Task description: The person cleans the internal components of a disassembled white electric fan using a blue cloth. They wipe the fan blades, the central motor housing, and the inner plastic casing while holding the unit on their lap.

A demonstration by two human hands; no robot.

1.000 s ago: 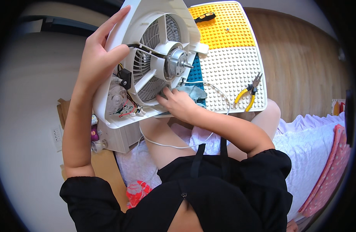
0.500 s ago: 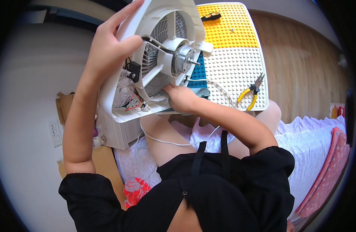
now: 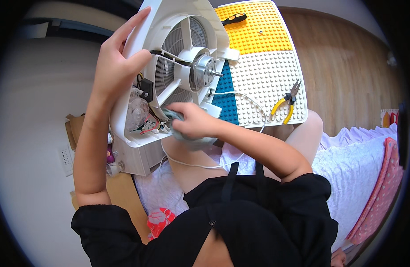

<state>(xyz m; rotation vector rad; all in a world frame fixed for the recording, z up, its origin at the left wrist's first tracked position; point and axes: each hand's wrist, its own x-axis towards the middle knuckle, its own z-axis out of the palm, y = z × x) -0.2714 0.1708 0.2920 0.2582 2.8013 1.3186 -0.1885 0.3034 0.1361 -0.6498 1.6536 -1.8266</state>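
Black fabric (image 3: 205, 213) is worn by the person, and above the lap a white cable (image 3: 196, 167) is looped. Somewhat blurred, a grey-green cloth (image 3: 193, 143) is gripped between the thumb and bent fingers of the right hand (image 3: 193, 120), at the lower edge of an opened white fan housing (image 3: 171, 91). That housing is held tilted, ahead of the person and to the left, by the left hand (image 3: 122, 62), whose thumb and fingers are closed over its left side. Inside it a silver motor (image 3: 202, 70) and a clear plastic part (image 3: 137, 114) are exposed; any marking on them is too small to be read. Just to the right, a studded board (image 3: 262, 84) is patterned in yellow, white and teal. Yellow-handled pliers (image 3: 286, 103) are laid on its white part; a black-and-orange handle (image 3: 235, 18) and a small metal piece (image 3: 261, 32) are set on the yellow. At the right, a white cover (image 3: 347, 178) is spread beneath a pink spotted fabric (image 3: 378, 200). Farther out, wood-patterned flooring (image 3: 340, 66) is seen, and on the left a pale wall (image 3: 40, 111) is fitted with a socket plate (image 3: 65, 161).
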